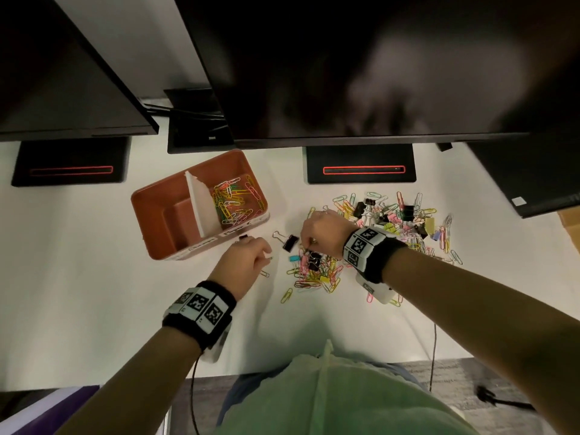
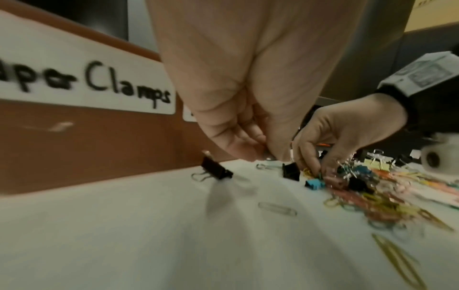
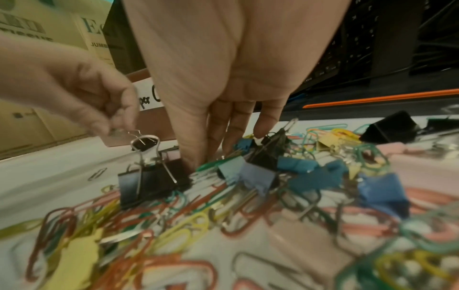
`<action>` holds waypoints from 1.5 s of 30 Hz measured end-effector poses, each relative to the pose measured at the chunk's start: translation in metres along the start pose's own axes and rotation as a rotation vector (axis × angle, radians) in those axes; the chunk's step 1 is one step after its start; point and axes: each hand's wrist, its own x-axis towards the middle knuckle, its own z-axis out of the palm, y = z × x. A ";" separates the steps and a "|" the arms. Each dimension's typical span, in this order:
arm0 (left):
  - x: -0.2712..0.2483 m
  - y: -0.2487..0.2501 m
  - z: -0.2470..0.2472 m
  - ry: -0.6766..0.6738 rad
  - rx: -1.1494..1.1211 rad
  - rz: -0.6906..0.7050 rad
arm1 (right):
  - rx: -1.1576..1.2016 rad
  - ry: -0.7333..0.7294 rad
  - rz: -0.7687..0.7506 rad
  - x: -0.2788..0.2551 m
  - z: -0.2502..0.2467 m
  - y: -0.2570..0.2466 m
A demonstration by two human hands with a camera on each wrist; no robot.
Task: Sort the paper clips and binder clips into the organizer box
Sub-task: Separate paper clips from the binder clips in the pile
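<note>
left hand pinches a small wire piece — which clip, unclear | right hand fingertips curled into the near clip pile, grasp hidden | black binder clip between the hands: light, stiff, springy — take by its wire handle | organizer box left; clamp section bare

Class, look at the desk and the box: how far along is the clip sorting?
Done: many paper clips lie in the box's right compartment; the left one, labelled for clamps, shows none. In hand: the left hand pinches something small and metallic, and the right hand reaches into the near pile. Left: that pile, the far pile and the loose binder clip.
</note>
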 end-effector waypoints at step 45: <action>-0.010 0.024 0.056 0.067 -0.017 0.023 | 0.046 0.063 -0.040 -0.042 0.031 0.009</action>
